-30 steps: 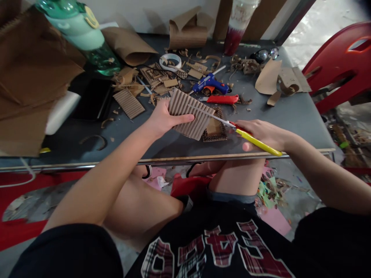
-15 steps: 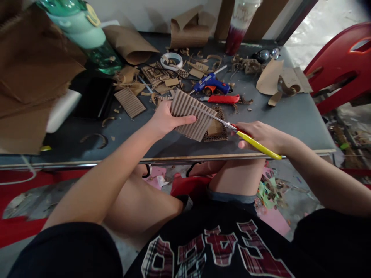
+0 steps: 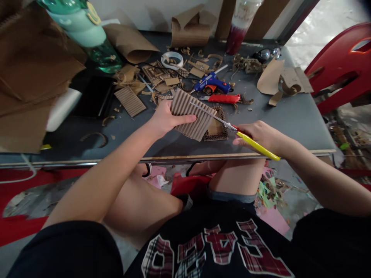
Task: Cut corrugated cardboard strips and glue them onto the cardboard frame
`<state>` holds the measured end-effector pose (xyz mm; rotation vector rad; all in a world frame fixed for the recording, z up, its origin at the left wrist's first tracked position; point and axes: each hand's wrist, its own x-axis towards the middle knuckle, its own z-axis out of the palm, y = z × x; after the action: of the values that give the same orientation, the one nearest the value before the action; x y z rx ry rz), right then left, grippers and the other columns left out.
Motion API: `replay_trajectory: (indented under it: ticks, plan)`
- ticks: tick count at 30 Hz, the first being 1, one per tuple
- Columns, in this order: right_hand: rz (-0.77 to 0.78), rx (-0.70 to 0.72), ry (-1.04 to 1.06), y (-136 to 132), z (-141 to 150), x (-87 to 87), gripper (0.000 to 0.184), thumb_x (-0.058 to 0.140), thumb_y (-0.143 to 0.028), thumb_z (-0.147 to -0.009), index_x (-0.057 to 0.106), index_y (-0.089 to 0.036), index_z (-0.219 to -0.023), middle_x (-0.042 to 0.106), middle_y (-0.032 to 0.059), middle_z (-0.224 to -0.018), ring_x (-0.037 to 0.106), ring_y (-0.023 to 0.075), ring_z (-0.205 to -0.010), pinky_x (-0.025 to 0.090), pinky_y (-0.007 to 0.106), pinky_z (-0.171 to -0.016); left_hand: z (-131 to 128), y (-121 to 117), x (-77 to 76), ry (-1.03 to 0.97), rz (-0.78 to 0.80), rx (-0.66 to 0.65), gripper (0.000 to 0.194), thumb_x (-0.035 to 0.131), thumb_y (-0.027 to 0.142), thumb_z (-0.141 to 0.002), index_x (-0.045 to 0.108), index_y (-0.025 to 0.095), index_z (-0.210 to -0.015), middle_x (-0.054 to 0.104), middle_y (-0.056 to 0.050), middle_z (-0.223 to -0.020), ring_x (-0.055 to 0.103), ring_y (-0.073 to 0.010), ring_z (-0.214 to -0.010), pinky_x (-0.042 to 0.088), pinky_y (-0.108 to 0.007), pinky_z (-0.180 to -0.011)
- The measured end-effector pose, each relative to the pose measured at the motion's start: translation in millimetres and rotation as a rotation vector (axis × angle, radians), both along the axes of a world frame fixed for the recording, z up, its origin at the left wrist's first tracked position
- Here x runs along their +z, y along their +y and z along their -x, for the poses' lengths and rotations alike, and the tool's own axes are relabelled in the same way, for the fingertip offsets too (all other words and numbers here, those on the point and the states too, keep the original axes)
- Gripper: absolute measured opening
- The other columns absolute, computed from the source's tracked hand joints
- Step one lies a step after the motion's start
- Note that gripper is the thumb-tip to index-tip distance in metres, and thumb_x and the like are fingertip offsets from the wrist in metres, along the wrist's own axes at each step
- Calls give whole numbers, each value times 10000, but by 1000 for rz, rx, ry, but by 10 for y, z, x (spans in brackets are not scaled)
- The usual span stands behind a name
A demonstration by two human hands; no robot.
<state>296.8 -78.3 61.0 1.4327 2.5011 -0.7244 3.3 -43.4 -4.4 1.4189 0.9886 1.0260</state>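
Observation:
My left hand (image 3: 168,119) grips a piece of corrugated cardboard (image 3: 189,121) by its left side, thumb across the ridged face. In my right hand (image 3: 255,133) is a pair of scissors (image 3: 257,146) with yellow and red handles. Their blades point left and lie along the upper right part of the cardboard; one blade shows over the ridges. Below and behind the piece, a small cardboard frame (image 3: 223,133) with corrugated walls rests on the table, partly covered. A red utility knife (image 3: 224,99) lies just beyond the cardboard.
Past the knife are a blue glue gun (image 3: 213,83), a white tape roll (image 3: 172,60) and many cardboard scraps. A green bottle (image 3: 101,50) and a dark phone-like slab (image 3: 94,96) stand left. At the back right are a drink cup (image 3: 239,29) and glasses (image 3: 268,54).
The scissor handles have drawn slightly closer together, and my right fingers have curled in a little. My left hand and the cardboard stay in place.

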Motion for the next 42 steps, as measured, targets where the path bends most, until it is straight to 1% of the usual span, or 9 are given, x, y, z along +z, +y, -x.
replay_trajectory:
  ticks: [4,8,12,17,22,27,32,35,42]
  plan:
    - [-88,-5,-65,-42,32,-3,457,355,-587,-984,462,-205,-756,511,34,-656,355,134,-596,263,319,-643,12,-6,-1,15,-9,-4,612,922,519,-573,688,156,-1007,704,-94,-980,674,-361,-1120,576,-560,-981]
    - [-105,2,-119,-45,56,-29,335,394,-417,-974,447,-207,-719,505,41,-634,314,134,-578,252,321,-629,12,-13,3,26,-18,-5,651,917,594,-552,697,161,-986,716,-87,-952,702,-337,-1057,600,-535,-947]
    - [-84,-19,-120,-46,38,0,453,381,-610,-975,459,-214,-767,559,53,-695,387,153,-610,272,314,-644,-6,-30,23,55,-31,13,684,897,662,-533,707,158,-954,730,-83,-909,731,-304,-954,632,-505,-889]
    - [13,9,-113,-75,42,32,691,351,-872,-844,509,-212,-975,640,91,-911,536,221,-744,312,311,-678,-61,-79,27,28,-5,-25,647,912,628,-519,704,149,-901,734,-72,-881,738,-277,-886,641,-483,-858]
    - [18,-42,-80,-117,137,4,681,291,-853,-877,503,-211,-947,641,92,-879,523,216,-735,299,315,-673,-101,-137,48,0,32,-60,598,913,592,-548,694,152,-890,735,-72,-880,731,-264,-871,639,-462,-852]
    - [-98,-111,-111,-148,181,-18,581,298,-717,-971,532,-210,-812,610,73,-714,464,178,-637,275,318,-644,-98,-134,20,-14,28,-65,585,917,577,-556,684,152,-884,724,-76,-877,718,-258,-851,634,-454,-836]
    - [-88,-84,-189,-155,180,-113,665,233,-720,-981,604,-188,-834,673,136,-739,557,218,-639,257,329,-622,-90,-105,-44,25,28,-57,550,925,566,-546,661,160,-808,697,-50,-804,686,-212,-755,635,-399,-757]
    - [-84,-74,-191,-162,175,-132,692,231,-754,-963,614,-190,-841,684,127,-766,582,225,-666,262,322,-615,-91,-108,-40,30,34,-61,559,928,557,-535,669,155,-822,699,-52,-808,691,-224,-773,636,-403,-748]
    - [-47,-14,-129,-188,173,3,731,316,-893,-838,558,-207,-908,665,85,-827,570,205,-671,287,291,-590,-160,-169,-17,23,38,-127,573,924,572,-545,695,148,-856,721,-77,-848,700,-236,-801,635,-434,-815]
